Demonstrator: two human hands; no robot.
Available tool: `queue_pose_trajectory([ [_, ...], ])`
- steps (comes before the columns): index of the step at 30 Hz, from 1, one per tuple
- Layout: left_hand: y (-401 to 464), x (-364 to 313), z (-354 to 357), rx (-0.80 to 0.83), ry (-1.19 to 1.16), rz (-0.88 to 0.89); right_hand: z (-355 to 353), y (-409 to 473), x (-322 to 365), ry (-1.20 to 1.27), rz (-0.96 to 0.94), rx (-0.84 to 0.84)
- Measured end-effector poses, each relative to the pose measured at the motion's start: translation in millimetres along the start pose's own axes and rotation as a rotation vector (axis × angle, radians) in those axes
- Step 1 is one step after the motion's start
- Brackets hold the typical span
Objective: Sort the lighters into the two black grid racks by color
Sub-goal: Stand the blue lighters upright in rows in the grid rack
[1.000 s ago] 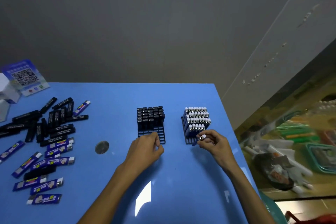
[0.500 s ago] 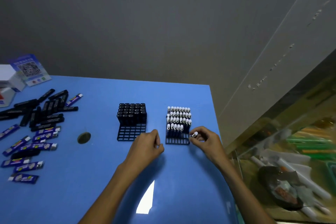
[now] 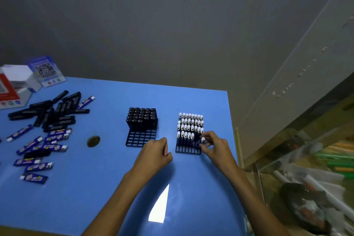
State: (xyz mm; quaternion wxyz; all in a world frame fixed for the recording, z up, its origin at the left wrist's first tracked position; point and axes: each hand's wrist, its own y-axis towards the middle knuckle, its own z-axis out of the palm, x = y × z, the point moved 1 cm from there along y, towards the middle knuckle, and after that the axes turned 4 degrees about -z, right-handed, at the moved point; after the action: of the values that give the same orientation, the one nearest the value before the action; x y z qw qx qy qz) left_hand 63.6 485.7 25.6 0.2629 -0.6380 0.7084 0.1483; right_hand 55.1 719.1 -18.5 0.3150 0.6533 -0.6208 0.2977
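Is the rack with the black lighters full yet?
Not full. The left rack has black lighters standing in its far rows, while its near rows of cells show empty.

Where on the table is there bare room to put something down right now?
Bare table near the front edge, left of the left hand; also behind the two racks. Crowded: loose lighters and boxes fill the left side.

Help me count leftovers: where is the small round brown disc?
In the head view the brown disc lies flat on the blue table, between the loose lighters and the left rack.
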Motion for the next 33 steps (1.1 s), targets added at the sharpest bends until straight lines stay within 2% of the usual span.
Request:
queue_pose_trajectory([
  [13,16.5,15.3,2.8,0.131,-0.051,0.102,13.7,4.1,-3.3,-0.002,-0.032,-0.064],
  [20,21.5,19.8,2.3,0.101,-0.012,0.147,21.6,5.1,-0.9,-0.036,-0.064,-0.085],
  [29,12.4,19.0,-14.0,0.074,0.119,0.065,28.6,8.4,-0.7,-0.07,-0.049,-0.123],
  [33,11.8,19.9,-14.6,0.092,0.043,0.078,26.2,6.3,3.9,-0.14,-0.056,-0.124],
])
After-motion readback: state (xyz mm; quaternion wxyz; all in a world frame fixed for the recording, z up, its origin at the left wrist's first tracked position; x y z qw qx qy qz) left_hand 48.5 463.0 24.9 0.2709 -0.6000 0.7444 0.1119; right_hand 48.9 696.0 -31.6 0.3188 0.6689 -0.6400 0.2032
